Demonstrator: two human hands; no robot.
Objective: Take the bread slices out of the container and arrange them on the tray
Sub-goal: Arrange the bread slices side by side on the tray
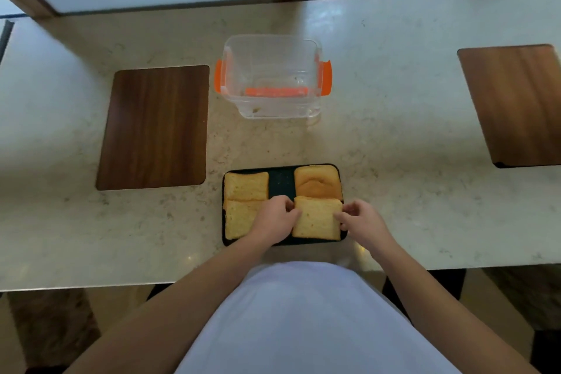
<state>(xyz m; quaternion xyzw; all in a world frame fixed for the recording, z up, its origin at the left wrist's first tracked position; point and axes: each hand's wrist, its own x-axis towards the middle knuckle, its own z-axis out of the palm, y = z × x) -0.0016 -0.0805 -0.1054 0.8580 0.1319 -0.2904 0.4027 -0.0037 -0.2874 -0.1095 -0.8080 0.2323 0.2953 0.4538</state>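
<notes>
A black tray [280, 177] lies on the counter close to me. It carries several bread slices: one at the far left [245, 186], one at the near left [238, 221], a crust-end piece at the far right [318, 182], and a slice at the near right [317, 218]. My left hand [275, 218] pinches the left edge of that near-right slice. My right hand [362, 220] touches its right edge with the fingertips. Further back stands the clear container [270, 76] with orange clips; no bread shows inside it, only crumbs.
A dark wooden board [153, 127] is set into the marble counter at the left, another [516, 103] at the right. Windows run along the counter's far edge. The near counter edge [121, 285] is just in front of my body.
</notes>
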